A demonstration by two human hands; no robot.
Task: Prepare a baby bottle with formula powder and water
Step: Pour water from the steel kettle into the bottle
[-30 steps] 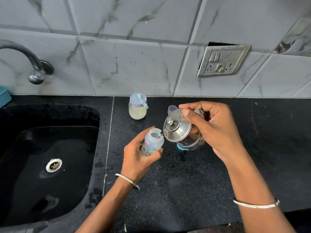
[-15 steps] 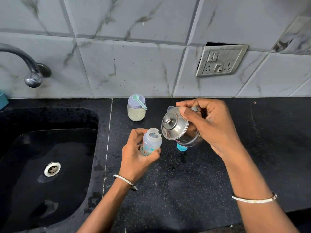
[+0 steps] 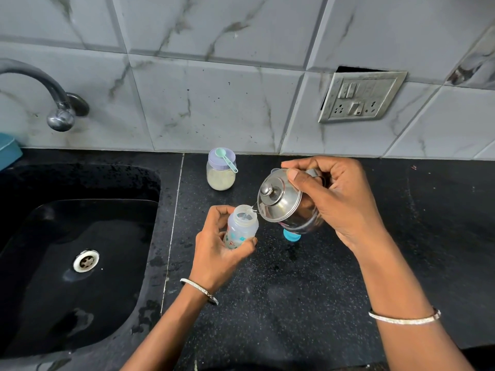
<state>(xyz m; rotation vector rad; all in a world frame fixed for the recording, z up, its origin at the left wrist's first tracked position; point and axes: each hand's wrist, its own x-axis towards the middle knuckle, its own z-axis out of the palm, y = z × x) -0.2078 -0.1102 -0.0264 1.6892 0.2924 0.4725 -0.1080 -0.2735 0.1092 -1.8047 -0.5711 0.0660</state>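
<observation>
A black bench (image 3: 308,303) runs bare toward the viewer below both hands, while the sink (image 3: 80,263) drops away just beyond the left hand's outer side, its rim close to the wrist. Two hands work above the bench: the left hand (image 3: 214,253) is wrapped around the lower body of one open baby bottle (image 3: 241,226), held upright off the surface; the right hand (image 3: 334,204) is clamped on one lidded steel pot (image 3: 281,204), tipped toward the left hand with the thumb pressing its lid, a thin stream of water running from its rim into the bottle's mouth. Since half a second ago the pot has tipped slightly further, and the bottle sits in the same grip beside it. Beyond the left hand, against the tiled wall, stands one jar of formula powder (image 3: 221,174), with one green scoop (image 3: 225,155) lying across its lilac lid. One blue cap (image 3: 292,236) peeks out on the bench beneath the pot. Each wrist carries one silver bangle.
</observation>
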